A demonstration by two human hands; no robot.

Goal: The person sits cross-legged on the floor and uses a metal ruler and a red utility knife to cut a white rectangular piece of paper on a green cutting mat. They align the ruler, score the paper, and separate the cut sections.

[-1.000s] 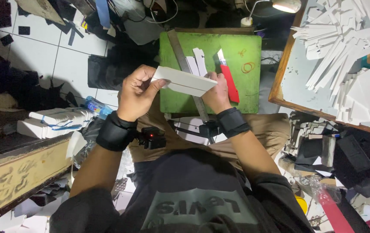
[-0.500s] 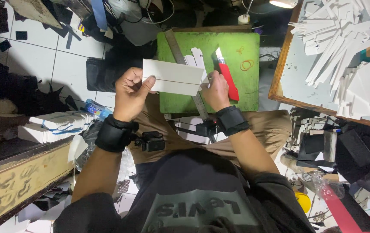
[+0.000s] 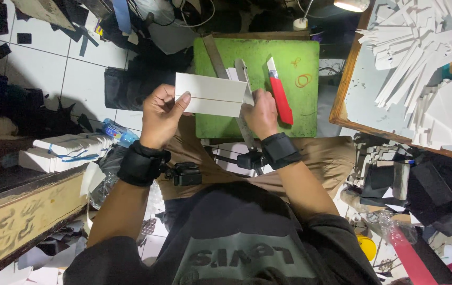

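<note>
Two hands hold a white card.
The left hand (image 3: pixel 161 113) and right hand (image 3: pixel 260 112) fingers pinch the card (image 3: pixel 210 94) ends; it looks light, stiff, easy to bend.

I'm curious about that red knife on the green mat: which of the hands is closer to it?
Right. The right hand sits just beside the red knife, not touching. The left hand is farther off, across the white card both hold.

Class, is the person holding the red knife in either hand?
No: the red knife lies on the green mat, while both hands grip the white card.
</note>
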